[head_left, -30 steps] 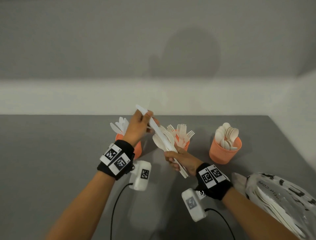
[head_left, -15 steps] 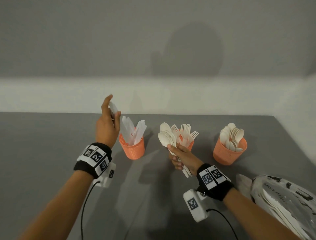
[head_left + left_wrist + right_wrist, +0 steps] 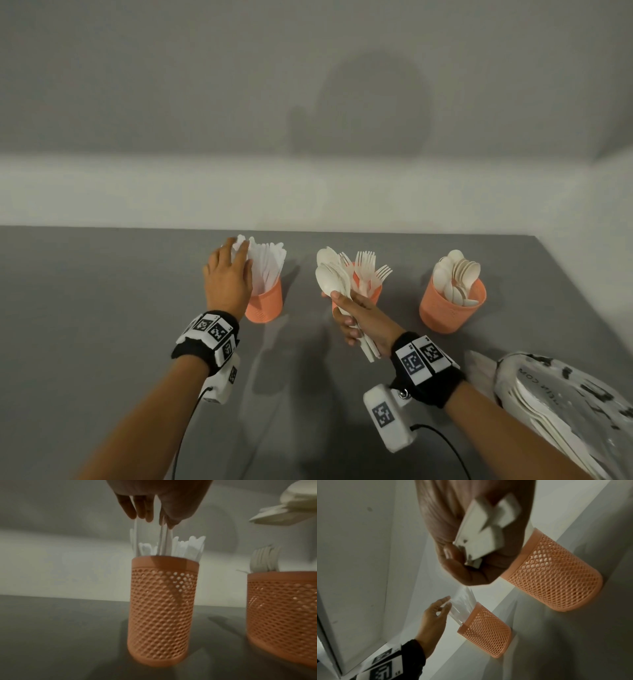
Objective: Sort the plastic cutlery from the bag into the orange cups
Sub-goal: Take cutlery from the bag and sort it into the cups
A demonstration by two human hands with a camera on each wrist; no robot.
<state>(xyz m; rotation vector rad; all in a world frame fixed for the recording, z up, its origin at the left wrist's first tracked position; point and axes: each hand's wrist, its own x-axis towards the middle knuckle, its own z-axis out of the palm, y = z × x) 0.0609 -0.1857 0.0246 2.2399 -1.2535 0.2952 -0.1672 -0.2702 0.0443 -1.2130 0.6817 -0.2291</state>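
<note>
Well along: three orange cups point(image 3: 263, 303) stocked; left hand point(image 3: 227, 281) fingers loose at knives point(image 3: 269, 265), right hand point(image 3: 359, 317) gripping spoons point(image 3: 330, 274); bag point(image 3: 565, 404) still holding cutlery

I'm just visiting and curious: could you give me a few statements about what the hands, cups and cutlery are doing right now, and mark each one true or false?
1. The right hand holds a bunch of spoons. True.
2. The left hand rests flat on the table. False: it is up at the knives standing in the left cup.
3. Three orange cups stand on the table. True.
4. The right cup holds forks. False: it holds spoons; the forks are in the middle cup.
5. The bag lies by the left arm. False: it lies by the right arm.
</note>
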